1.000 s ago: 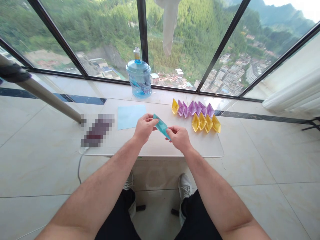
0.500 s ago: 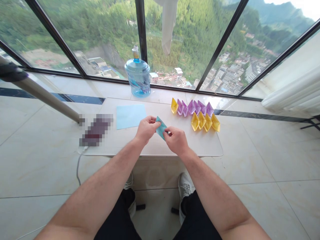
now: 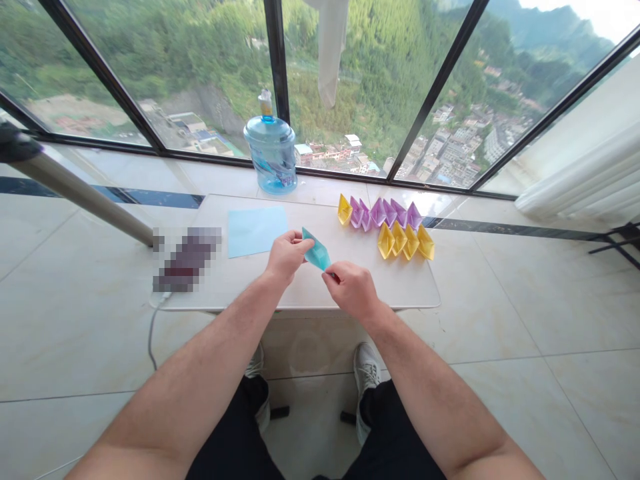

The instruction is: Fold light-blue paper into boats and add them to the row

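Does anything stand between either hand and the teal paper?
Nothing visible does: the left hand holds the teal paper directly, and the right hand pinches its near end.

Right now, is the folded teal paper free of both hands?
No, the left hand holds one end of the folded teal paper and the right hand pinches the other.

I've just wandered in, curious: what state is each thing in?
Teal paper: folded, held in both hands
Left hand: closed on its upper end
Right hand: pinching its lower tip
Light-blue sheet: lying flat
Purple boats: folded, in a row
Yellow boats: folded, four in a nearer row
Water jug: upright
White curtain: hanging
Pixelated item: cannot tell
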The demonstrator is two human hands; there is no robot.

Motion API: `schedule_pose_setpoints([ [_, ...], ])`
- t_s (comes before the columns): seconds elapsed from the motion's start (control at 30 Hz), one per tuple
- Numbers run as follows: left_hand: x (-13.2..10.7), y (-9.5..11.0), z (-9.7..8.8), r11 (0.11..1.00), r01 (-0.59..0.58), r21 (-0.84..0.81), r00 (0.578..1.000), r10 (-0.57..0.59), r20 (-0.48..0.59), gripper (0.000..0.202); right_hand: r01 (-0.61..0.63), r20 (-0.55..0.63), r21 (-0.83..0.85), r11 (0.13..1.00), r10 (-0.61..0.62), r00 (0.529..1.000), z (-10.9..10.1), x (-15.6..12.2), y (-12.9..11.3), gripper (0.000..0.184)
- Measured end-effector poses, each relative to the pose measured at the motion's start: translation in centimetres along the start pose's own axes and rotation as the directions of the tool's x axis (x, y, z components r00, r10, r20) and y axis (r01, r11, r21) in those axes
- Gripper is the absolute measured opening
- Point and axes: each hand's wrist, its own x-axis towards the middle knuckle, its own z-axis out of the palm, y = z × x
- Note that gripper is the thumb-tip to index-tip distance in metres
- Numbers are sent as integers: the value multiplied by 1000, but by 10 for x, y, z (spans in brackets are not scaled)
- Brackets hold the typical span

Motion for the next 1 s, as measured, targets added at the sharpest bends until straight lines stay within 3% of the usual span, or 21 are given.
schedule_pose_setpoints([
  [0.1, -6, 1, 6, 1000, -8, 3, 993, 7, 121, 34, -50, -75, -97, 994, 43, 996, -4, -1, 4, 24],
  [0.23, -8, 0, 8, 997, -6, 74, 989, -5, 146, 59, -185, -173, -195, 963, 152, 973, -18, -1, 17, 27],
  [0.33, -6, -3, 8, 988, -2, 153, 987, -23, 161, 58, -325, -211, -289, 900, 271, 939, -29, 0, 32, 28],
  [0.47, -6, -4, 7, 974, 0, 227, 981, -44, 188, 54, -442, -155, -418, 794, 417, 895, -35, 5, 46, 29],
  [0.6, -8, -3, 7, 963, 2, 269, 980, -55, 189, 52, -469, -106, -490, 735, 483, 869, -36, 10, 52, 30],
  [1.0, -9, -1, 8, 954, 4, 299, 981, -61, 183, 49, -453, -83, -568, 687, 500, 862, -35, 16, 57, 30],
])
